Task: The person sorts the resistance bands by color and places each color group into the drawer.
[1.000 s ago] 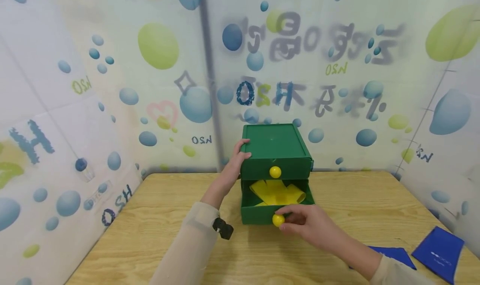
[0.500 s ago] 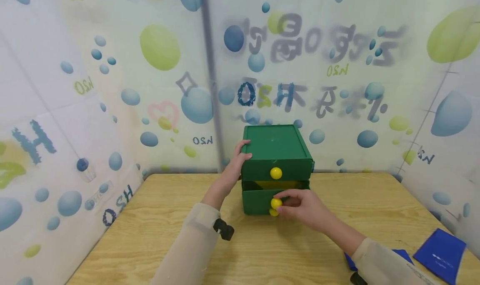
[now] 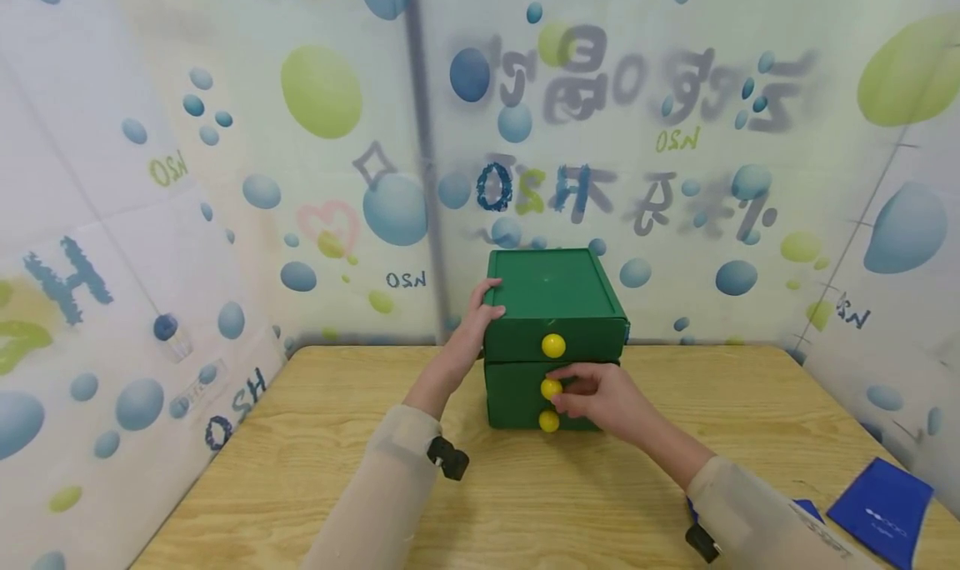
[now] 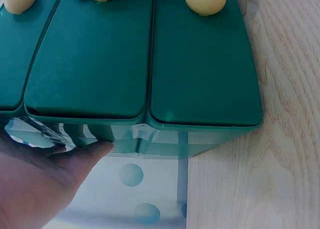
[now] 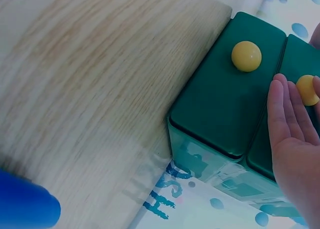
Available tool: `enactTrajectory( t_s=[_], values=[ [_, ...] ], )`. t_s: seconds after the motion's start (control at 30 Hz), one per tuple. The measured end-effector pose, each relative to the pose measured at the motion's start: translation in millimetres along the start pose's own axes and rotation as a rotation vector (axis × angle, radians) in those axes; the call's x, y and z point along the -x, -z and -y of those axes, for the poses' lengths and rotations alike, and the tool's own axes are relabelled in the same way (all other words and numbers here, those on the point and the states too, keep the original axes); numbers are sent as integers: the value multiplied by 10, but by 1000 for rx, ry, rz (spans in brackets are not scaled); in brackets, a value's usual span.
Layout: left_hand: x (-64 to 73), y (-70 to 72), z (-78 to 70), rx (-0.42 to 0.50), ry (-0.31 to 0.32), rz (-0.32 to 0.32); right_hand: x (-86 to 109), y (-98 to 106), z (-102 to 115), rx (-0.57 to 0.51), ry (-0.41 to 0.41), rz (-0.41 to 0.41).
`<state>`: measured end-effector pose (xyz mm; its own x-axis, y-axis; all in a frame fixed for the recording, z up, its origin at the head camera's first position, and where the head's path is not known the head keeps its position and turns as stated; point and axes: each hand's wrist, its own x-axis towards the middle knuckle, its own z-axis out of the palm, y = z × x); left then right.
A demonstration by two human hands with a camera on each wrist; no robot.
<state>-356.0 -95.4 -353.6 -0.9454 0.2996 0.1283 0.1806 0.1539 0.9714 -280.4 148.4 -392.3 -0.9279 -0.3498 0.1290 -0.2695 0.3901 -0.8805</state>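
A small green drawer cabinet (image 3: 551,282) with three stacked drawers stands toward the table's back, each drawer bearing a round yellow knob. All the drawers sit flush in the cabinet. My right hand (image 3: 606,402) pinches the middle knob (image 3: 551,389) between thumb and index finger; in the right wrist view its other fingers (image 5: 281,109) extend beside that knob. The bottom knob (image 3: 549,421) shows just beneath. My left hand (image 3: 468,327) rests against the cabinet's left side, fingertips over the top edge. The left wrist view shows one of its digits (image 4: 85,159) lying straight along that side.
A flat blue packet (image 3: 881,507) lies at the table's right edge. Another blue piece (image 3: 810,510) is partly hidden by my right sleeve. Behind the wooden table (image 3: 315,437) hangs a patterned curtain (image 3: 337,178) close to the cabinet's back.
The middle drawer, pulled out with a folded yellow piece showing inside, has been pushed fully in by my right hand. The yellow piece is now hidden. My left hand has stayed in place.
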Motion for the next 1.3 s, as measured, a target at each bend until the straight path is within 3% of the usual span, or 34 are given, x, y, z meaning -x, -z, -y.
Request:
enactTrajectory(
  t_s=[0.23,0.4,0.53,0.7,0.93,1.03,1.3],
  values=[
    [1,5,2,-19,-8,1,-35,2,-46,35,8,-23],
    [11,9,7,-20,-17,-4,28,18,-133,138,171,56],
    [14,-2,-4,-18,-5,-5,84,41,-211,113,258,135],
    [17,-8,-15,-5,-1,2,102,53,-242,94,240,135],
    [-5,6,14,-10,-20,3,27,-20,-363,350,289,196],
    [-13,3,17,-12,-23,4,11,-72,-402,418,268,209],
    [20,-5,-5,-8,-17,6,-57,-178,-452,366,172,196]
  ],
)
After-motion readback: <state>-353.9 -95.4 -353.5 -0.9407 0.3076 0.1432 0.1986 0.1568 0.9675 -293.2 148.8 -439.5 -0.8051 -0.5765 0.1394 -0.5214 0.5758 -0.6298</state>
